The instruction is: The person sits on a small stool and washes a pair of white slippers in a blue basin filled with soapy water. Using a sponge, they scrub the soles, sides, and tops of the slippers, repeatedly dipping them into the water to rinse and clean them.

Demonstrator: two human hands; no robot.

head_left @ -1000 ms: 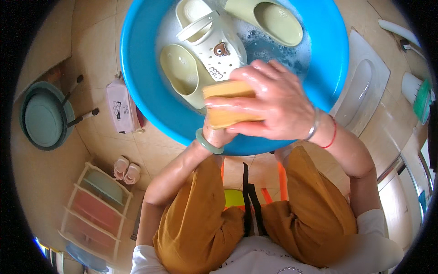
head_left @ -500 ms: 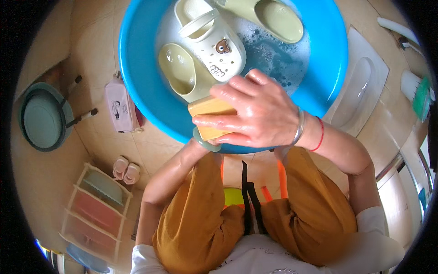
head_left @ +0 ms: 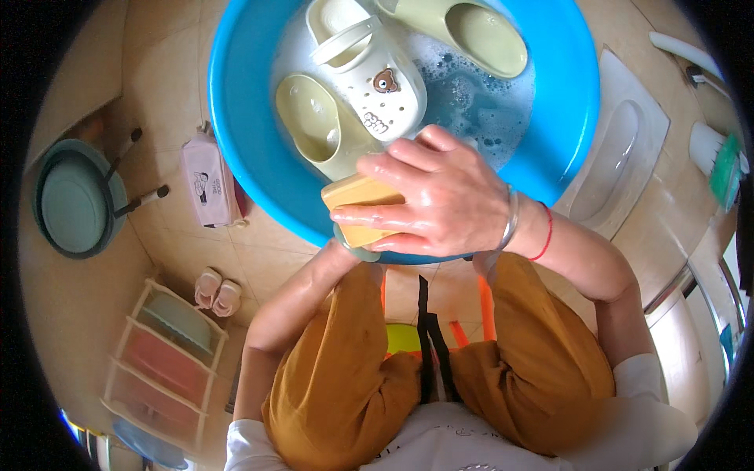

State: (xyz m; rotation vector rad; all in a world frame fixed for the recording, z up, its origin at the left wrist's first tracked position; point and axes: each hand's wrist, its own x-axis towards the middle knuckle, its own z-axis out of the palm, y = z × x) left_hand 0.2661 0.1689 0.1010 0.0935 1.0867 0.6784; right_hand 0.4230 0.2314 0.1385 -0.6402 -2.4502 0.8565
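My right hand (head_left: 452, 196), wet and wearing a silver bangle, grips a light wooden block (head_left: 363, 210), perhaps a brush back; its underside is hidden. My left hand lies beneath the block and right hand, its fingers out of sight; the left wrist (head_left: 336, 257) and a pale green bangle show at the basin's near rim. Just beyond the hands, a white clog (head_left: 393, 106) with a bear charm rests against a pale green slipper (head_left: 309, 118). Another pale green slipper (head_left: 485, 39) lies farther right. All three sit in sudsy water inside a blue basin (head_left: 561, 153).
A squat toilet pan (head_left: 616, 149) is set in the tiled floor at right, with a green-and-white brush (head_left: 726, 169) beyond it. To the left are a pink box (head_left: 208, 184), stacked grey-green basins (head_left: 75, 200), small pink shoes (head_left: 217, 292) and a drawer rack (head_left: 165, 357).
The right hand and wooden block have shifted very slightly down and left. The shoes in the basin look the same.
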